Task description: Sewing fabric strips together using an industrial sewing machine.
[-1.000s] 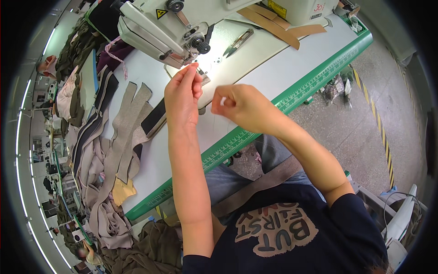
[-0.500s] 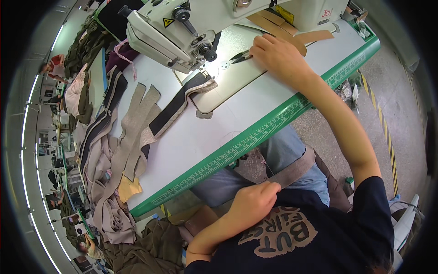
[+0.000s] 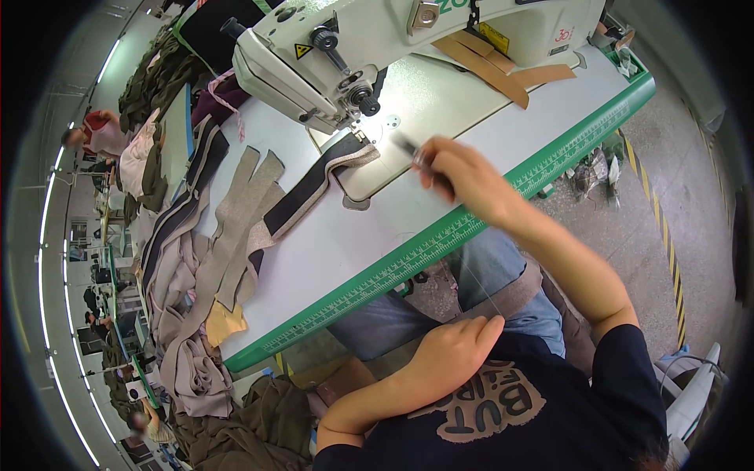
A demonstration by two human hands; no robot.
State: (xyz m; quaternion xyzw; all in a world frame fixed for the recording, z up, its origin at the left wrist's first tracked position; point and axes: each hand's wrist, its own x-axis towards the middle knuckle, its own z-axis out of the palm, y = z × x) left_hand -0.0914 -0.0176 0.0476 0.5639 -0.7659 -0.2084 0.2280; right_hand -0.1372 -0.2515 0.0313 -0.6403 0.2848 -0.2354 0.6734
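My right hand (image 3: 465, 179) hovers over the white table (image 3: 369, 243), shut on a small dark pair of snips (image 3: 408, 147) whose tip points at the needle area (image 3: 363, 129) of the cream sewing machine (image 3: 353, 39). A dark strip with a beige edge (image 3: 314, 184) lies under the presser foot. My left hand (image 3: 455, 353) is down at my lap, below the table's edge, fingers pinched on a faint thin thread (image 3: 477, 286) that runs up toward the table.
Beige and dark fabric strips (image 3: 236, 220) spread over the table's left side, with a heap (image 3: 188, 345) hanging off it. Tan strips (image 3: 495, 71) lie under the machine's arm. A green ruler edge (image 3: 440, 235) lines the table's front. Other people (image 3: 94, 133) work at far left.
Both hands were at the needle. My left hand dropped to my lap, my right hand reached to the far table, then came back toward the needle with the snips.
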